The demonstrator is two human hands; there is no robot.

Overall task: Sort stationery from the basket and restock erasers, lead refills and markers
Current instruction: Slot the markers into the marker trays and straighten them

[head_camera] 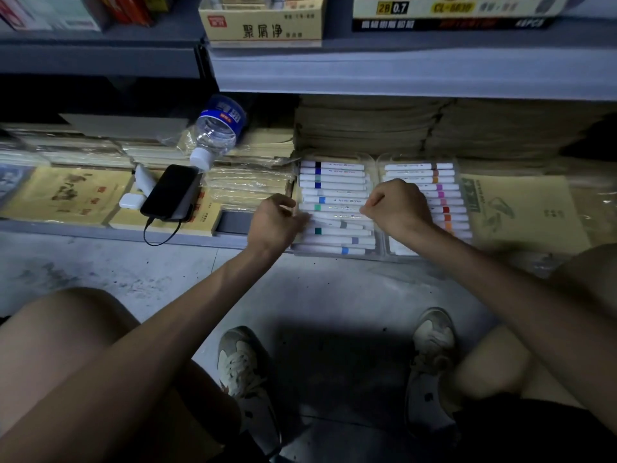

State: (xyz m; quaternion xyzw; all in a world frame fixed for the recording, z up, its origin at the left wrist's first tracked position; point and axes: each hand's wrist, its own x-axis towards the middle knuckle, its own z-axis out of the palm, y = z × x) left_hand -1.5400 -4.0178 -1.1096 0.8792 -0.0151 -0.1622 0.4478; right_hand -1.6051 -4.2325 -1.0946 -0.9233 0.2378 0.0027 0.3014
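Note:
Two clear plastic trays of white markers with coloured bands sit side by side on the bottom shelf. The left tray [335, 162] holds blue, green and grey markers; the right tray [457, 168] holds brown, pink, red and orange ones. My left hand [273, 222] is at the left tray's left edge, its curled fingers on the ends of the markers. My right hand [397, 203] is over the gap between the trays, fingers curled, pinching the right end of a white marker [337, 207] in the left tray. No basket is in view.
A phone [170, 192] on a cable, a white charger [130, 200] and a lying water bottle [215, 132] rest on stacked booklets at the left. Stacks of brown paper [434, 128] fill the shelf behind the trays. Boxes of erasers [263, 25] and lead refills [450, 11] stand on the shelf above. My knees and shoes are on the floor below.

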